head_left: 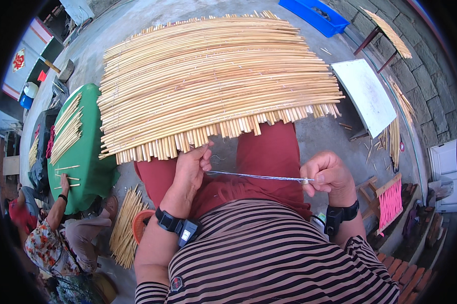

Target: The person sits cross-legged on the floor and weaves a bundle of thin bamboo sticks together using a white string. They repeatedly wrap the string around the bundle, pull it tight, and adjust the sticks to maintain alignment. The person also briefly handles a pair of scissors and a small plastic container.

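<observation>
In the head view, my only feed, I have the stick mat (218,76) spread out ahead of the wearer, its near edge over the red trousers (266,152). The cord (253,176), a twisted white-and-blue length, runs nearly level just on the wearer's side of that near edge, from one hand to the other, and looks taut. I see the left hand (194,163) right at the mat's near edge, left of its middle, fingers curled in narrow on the cord's left end; I can't tell whether its fingertips also touch the stick ends. The right hand (327,175) is clear of the mat, nearer the wearer than its right corner, with thumb and forefinger pinched together on the cord's other end. So the cord sits between the two hands, apart from the mat over most of its length.

Left of the mat I get a green-covered bench (89,147) carrying loose sticks (68,134), where a co-worker's hand (64,185) rests among a few of them. Below the mat's left corner, a stick pile (124,233) lies on the floor beside an orange basin (138,225). Right of the mat stands a white board (368,93); beyond its far right corner sits a blue tub (332,26).
</observation>
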Available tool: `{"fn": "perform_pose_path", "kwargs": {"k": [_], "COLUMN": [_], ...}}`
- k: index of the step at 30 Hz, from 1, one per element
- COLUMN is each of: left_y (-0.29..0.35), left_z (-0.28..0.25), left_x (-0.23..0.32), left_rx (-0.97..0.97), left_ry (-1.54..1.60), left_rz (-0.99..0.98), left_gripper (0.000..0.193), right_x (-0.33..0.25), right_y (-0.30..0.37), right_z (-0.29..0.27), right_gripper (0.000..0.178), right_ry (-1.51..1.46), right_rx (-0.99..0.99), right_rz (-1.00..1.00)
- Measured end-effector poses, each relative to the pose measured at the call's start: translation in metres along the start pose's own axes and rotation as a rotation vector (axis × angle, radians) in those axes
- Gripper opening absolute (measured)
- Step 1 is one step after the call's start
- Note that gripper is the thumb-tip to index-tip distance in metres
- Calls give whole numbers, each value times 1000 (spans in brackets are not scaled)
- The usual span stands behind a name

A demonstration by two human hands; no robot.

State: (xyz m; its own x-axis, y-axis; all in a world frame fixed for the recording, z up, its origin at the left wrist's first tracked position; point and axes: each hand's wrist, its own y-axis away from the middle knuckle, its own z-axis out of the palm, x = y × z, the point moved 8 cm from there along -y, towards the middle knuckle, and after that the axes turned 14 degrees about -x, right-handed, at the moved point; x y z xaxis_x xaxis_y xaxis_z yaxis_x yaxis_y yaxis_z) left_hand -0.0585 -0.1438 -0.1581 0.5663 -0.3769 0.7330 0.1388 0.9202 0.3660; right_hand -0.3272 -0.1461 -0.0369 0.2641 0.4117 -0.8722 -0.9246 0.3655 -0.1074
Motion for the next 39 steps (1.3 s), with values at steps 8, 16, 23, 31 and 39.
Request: {"fn": "perform_pose_path", "kwargs": {"k": [8,16,23,31,39], "left_y": [9,69,137,167,149], "left_z": [7,50,81,-51,8], "left_x": [6,6,73,125,127], "left_rx": [-75,-672,-829,6,110], "left_ry": [-21,301,-57,-317,-1261], "left_rz": [-41,8,315,347,138], "left_gripper": [12,18,25,23,26], "right_x": [-53,-48,-29,-5,-5], "right_y": [97,92,32,46,3], "right_z": [-67,-95,-49,-60,-38], "right_gripper": [23,22,16,16,12], "right_ry": [-330,-205,298,360,403], "right_rx": [246,376,112,69,-1], "right_rz": [-840,-592,-35,368,467]}}
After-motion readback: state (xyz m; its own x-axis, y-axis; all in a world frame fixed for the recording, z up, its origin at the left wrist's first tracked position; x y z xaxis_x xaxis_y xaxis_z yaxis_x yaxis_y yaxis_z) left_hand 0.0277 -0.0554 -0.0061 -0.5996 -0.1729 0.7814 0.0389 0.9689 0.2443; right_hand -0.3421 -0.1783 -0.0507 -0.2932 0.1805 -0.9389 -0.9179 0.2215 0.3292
